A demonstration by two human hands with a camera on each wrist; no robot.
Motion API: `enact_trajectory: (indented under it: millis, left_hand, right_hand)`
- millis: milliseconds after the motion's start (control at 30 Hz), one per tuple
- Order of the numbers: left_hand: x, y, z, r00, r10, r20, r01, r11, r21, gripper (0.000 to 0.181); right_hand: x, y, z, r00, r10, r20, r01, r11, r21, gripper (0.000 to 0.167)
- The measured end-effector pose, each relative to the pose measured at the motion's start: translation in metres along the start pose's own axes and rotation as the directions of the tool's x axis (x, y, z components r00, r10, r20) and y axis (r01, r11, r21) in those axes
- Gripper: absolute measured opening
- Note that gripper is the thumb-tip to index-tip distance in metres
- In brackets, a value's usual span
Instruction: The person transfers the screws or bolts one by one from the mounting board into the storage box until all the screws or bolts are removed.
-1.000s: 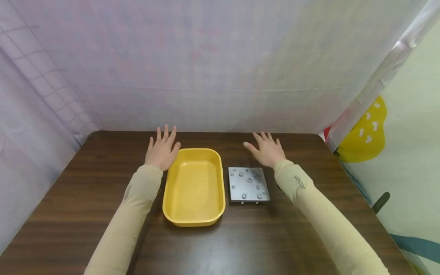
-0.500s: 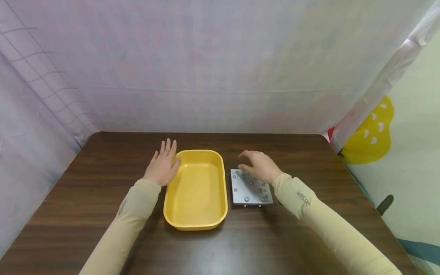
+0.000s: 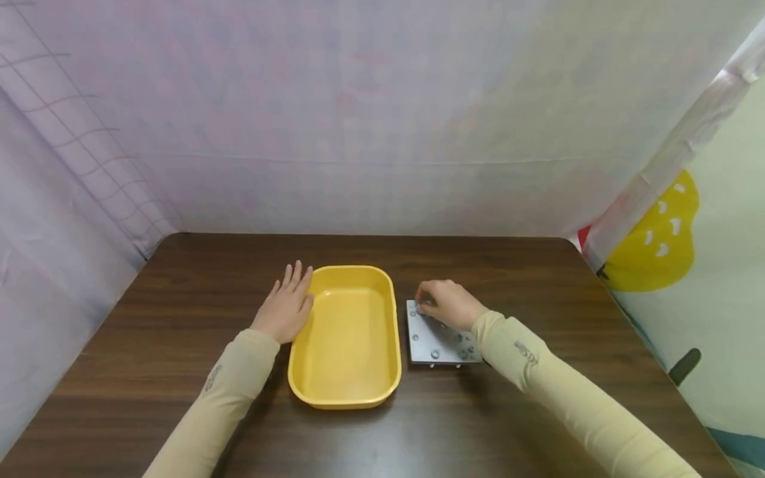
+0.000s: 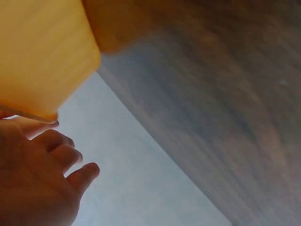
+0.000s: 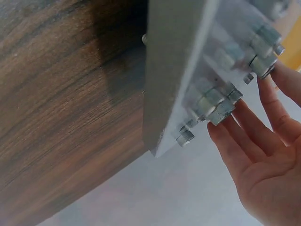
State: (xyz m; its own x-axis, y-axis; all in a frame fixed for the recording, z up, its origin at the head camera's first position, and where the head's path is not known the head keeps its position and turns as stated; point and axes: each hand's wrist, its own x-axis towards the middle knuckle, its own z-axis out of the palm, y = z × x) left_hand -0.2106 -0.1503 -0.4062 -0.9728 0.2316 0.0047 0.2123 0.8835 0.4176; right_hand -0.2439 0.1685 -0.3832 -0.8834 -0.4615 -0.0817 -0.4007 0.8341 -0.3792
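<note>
A yellow plastic tray [image 3: 345, 345] stands on the dark wood table, with nothing inside it. My left hand [image 3: 283, 311] lies along its far left rim, fingers extended; in the left wrist view the loosely bent fingers [image 4: 63, 153] stick out past the tray's edge. Right of the tray is a square metal plate [image 3: 425, 342] with several bolts of various sizes [image 3: 435, 354] upright in it. My right hand [image 3: 449, 304] is over the plate's far left corner. Its thumb and index finger pinch a bolt [image 5: 263, 65] there, while the other fingertips rest close to more bolt heads [image 5: 220, 112].
Short feet or bolt ends [image 3: 458, 366] show beneath the plate's front edge. A pale curtain [image 3: 370, 133] hangs behind the table's back edge. At the right hangs a patterned cloth [image 3: 651, 245]. Bare table [image 3: 370, 445] lies in front of tray and plate.
My right hand has come down and closer from beyond the plate, its fingers curling onto a bolt. My left hand has lowered from above onto the tray's left rim.
</note>
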Motion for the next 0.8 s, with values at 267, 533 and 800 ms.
enact_trajectory:
  millis: [267,533,800]
  left_hand:
    - [0.000,-0.005,0.001,1.000,0.001,-0.021,-0.002,1.000,-0.018,0.057]
    - [0.001,-0.006,0.003,1.000,-0.009,-0.028,0.009,1.000,-0.008,0.057]
    - [0.001,-0.006,0.004,0.999,-0.015,-0.030,0.015,1.000,0.000,0.057]
  right_hand:
    - [0.003,0.000,0.004,1.000,-0.011,-0.001,0.011,0.999,-0.032,0.010]
    - [0.003,-0.005,0.005,1.000,0.018,0.004,-0.017,0.997,-0.074,0.009]
    - [0.001,-0.008,-0.006,0.998,-0.020,-0.055,0.013,0.992,-0.129,0.008]
